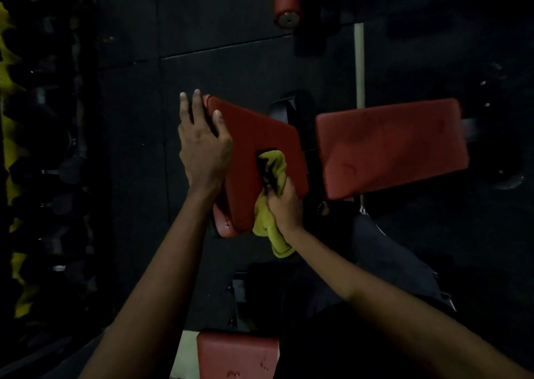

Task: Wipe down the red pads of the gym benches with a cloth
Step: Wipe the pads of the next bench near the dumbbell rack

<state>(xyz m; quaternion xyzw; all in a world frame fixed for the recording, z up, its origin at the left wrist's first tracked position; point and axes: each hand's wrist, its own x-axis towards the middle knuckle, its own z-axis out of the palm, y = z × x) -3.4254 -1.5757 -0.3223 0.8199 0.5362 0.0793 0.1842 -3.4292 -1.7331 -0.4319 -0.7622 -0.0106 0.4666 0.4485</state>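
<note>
A red bench pad sits in the middle of the view, tilted. My left hand holds its left edge, thumb on the top face and fingers reaching past the far corner. My right hand grips a bunched yellow-green cloth and presses its upper end against the pad's right part; the cloth's tail hangs below my fist. A second, larger red pad lies to the right, separated by a dark gap.
A third red pad shows at the bottom edge. A red roller pad stands at the top. A rack of dark dumbbells with yellow markings runs down the left. Black rubber floor tiles surround the bench. A pale frame bar runs upward.
</note>
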